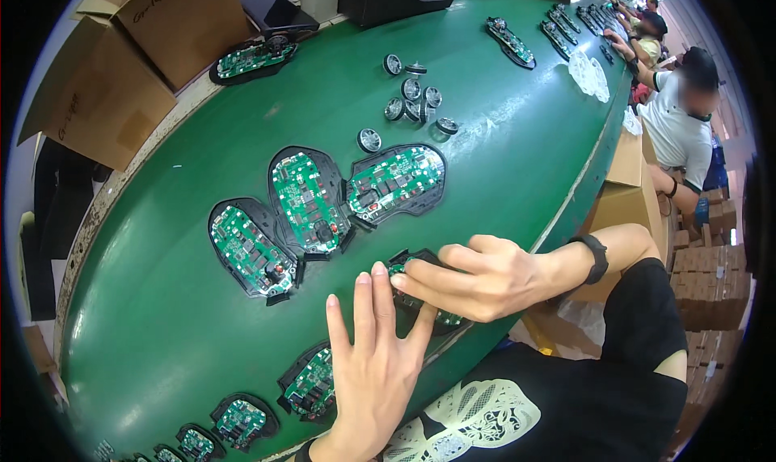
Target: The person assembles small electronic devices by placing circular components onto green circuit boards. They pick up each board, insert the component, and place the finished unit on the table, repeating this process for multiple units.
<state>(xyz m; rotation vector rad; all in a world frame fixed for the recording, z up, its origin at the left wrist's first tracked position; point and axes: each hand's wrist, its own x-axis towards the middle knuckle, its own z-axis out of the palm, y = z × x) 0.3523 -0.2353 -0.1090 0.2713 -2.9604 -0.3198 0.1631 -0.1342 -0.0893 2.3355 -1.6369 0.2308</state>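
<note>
My left hand (373,365) lies open, its fingers spread and stretched forward, beside a green circuit board in a black plastic housing (449,320). Its thumb reaches toward that housing. My right hand (485,282) bends over the same housing with its fingers closed and their tips low against the board. Whatever those fingertips may hold is hidden. Most of this unit is covered by my hands. Partly behind my left hand sits another housed board (311,383).
Ahead on the green work surface (162,219) lie three housed boards (305,199) close together. Several small black-rimmed wheels (412,88) are scattered beyond them. More boards (241,421) line the near left. Cardboard boxes (105,90) stand at the left; a co-worker (679,122) is at the right.
</note>
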